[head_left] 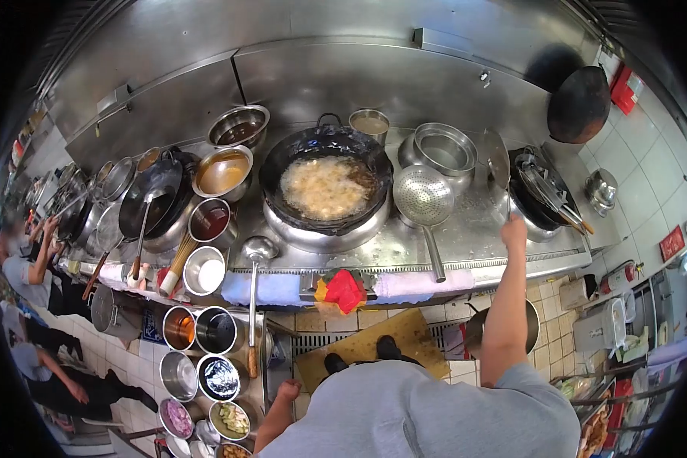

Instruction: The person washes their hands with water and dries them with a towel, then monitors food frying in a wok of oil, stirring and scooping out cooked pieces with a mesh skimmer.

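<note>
My right hand (pixel 514 230) is closed on the handle of a round metal strainer (pixel 498 159), which stands tilted near the right burner. My left hand (pixel 288 390) hangs low beside the counter's edge, fingers curled; whether anything is in it cannot be made out. In the middle, a black wok (pixel 273 177) holds pale pieces in bubbling oil (pixel 324 187). A perforated ladle (pixel 424 195) rests right of the wok, its handle toward the front edge. A steel ladle (pixel 259 248) lies to the left, its wooden-ended handle hanging over the edge.
Metal bowls (pixel 221 174) and seasoning pots (pixel 182 375) stand on the left. Another wok (pixel 154 206) sits beyond them, and co-workers (pixel 34 282) stand at far left. A pot (pixel 446 149) is behind the perforated ladle. A dark wok (pixel 579 104) hangs at right.
</note>
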A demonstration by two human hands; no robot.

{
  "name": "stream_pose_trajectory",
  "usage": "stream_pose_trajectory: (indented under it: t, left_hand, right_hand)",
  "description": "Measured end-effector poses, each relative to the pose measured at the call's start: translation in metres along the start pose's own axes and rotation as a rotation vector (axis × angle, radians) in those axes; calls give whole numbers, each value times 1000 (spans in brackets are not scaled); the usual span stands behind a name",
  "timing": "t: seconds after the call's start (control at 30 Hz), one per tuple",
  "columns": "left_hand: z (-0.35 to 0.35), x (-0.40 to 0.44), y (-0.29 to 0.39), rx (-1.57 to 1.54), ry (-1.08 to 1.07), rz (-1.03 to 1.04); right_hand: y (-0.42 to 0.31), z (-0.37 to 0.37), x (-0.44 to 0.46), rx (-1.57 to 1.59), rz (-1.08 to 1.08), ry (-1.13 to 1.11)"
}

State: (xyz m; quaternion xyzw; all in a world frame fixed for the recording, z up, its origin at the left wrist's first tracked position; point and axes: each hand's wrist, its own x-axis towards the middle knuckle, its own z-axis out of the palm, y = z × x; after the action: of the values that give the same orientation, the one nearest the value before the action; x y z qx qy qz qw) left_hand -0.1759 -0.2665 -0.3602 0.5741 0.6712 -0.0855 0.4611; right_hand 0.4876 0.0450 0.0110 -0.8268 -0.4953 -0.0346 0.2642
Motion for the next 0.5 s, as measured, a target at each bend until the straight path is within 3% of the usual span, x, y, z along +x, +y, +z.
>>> stream_pose_trajectory:
  t: [0.13,0.2,0.3,0.37,0.4,0.47,0.5]
  left_hand:
    - [0,25,-3,146,133,58]
    - [-16,30,21,-428,229,-151]
    - [-19,47,27,-535,256,-69]
    - [-39,36,63,-538,243,-63]
    - [-47,24,79,-491,209,-63]
    - [-51,9,96,-443,169,-70]
    - [-52,4,101,-420,192,-71]
  right_hand:
    - [-17,-32,13,-149,-2,-185]
    - [-37,-45,-1,-156,-68,-149]
    - [-54,-45,-26,51,-173,-67]
    - [-108,-59,-43,680,52,-407]
    - [-123,-59,-49,679,56,-414]
    - [-143,-58,-60,853,-26,-729]
    - [-147,-55,-66,852,-24,-735]
